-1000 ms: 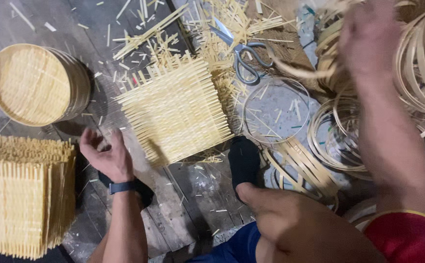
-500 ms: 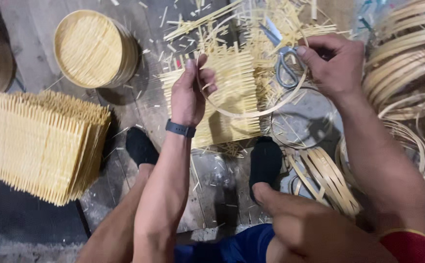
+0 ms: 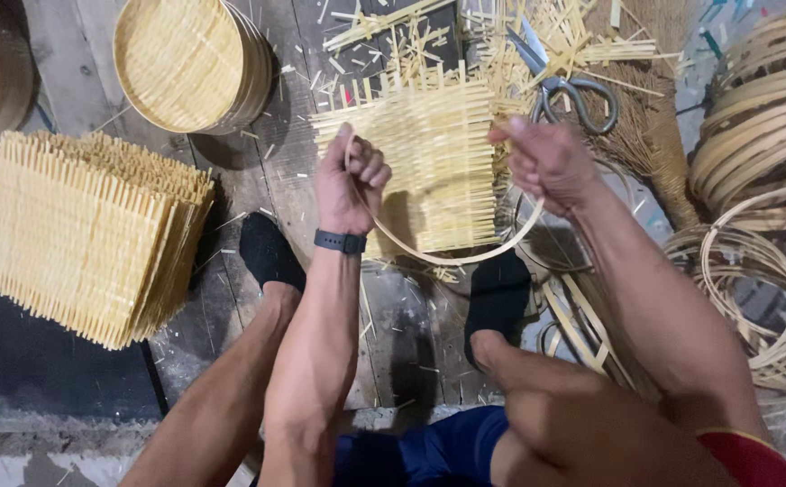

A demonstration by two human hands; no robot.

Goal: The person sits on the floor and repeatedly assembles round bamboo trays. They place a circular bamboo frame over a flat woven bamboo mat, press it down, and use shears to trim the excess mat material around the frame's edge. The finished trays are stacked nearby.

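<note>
No packages, labels, signs or screens

Nothing of that kind showed anywhere in the head view; the floor held only bare bamboo work, with no wrapping, tag or display.

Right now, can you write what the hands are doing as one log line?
left hand: shut on bamboo strip | right hand: shut on bamboo strip | strip: bowed over woven mat | scissors: on floor

The strip and mats are pale matt bamboo; the scissors are shiny metal, the floor rough worn wood
</note>
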